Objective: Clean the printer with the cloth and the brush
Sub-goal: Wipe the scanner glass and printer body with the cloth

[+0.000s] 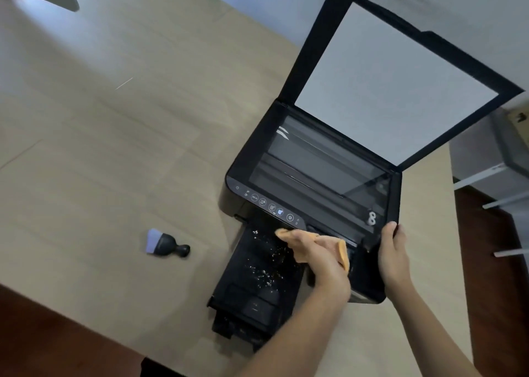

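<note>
Crumbs (264, 270) lie scattered over the printer's pulled-out output tray (252, 290), which explains where the work is going on: the left hand (317, 257) presses a bunched orange cloth (342, 252) against the front of the black printer (312, 182), just below the control panel (267, 203) and at the tray's upper end, fingers curled over the fabric so that it stays wadded under the palm. The right hand (393, 252) grips the printer's near right corner, fingers hooked over the top edge, probably to keep the light machine from sliding on the wooden table (114, 147) while the other hand rubs. The scanner lid (395, 81) stands raised, leaving the glass (320, 162) bare, presumably so that it can be wiped too. The small brush (166, 243), black-handled with pale bristles, lies on its side on the table, well left of the tray and held by no one; it seems kept within reach for the loose debris.
</note>
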Demonstrator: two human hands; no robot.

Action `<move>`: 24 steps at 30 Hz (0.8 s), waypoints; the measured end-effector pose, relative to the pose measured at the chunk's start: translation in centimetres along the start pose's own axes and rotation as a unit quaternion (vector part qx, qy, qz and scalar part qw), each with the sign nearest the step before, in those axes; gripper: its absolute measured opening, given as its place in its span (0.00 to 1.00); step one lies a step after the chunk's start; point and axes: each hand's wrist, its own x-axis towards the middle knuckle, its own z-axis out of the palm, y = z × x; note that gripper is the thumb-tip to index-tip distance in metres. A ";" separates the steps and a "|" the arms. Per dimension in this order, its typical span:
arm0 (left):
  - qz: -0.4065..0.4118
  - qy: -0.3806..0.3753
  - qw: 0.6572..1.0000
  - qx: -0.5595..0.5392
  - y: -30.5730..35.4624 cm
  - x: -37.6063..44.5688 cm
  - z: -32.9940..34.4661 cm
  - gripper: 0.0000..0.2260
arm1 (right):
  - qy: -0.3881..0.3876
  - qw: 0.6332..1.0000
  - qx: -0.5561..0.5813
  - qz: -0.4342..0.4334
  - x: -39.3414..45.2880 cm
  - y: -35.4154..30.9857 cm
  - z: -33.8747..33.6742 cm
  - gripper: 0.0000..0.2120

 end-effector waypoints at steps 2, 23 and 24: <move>-0.057 0.038 0.997 -0.040 -1.9 0.2 0.6 0.52 | 0.004 1.000 -0.004 -0.008 0.1 0.2 0.0 0.34; 0.139 0.163 0.967 -0.137 12.6 10.1 -8.0 0.19 | 0.030 0.999 -0.029 -0.026 -0.5 0.0 0.6 0.34; 0.127 0.171 0.970 -0.118 12.3 8.8 -7.0 0.25 | 0.031 0.999 -0.030 -0.026 -0.5 -0.1 0.6 0.35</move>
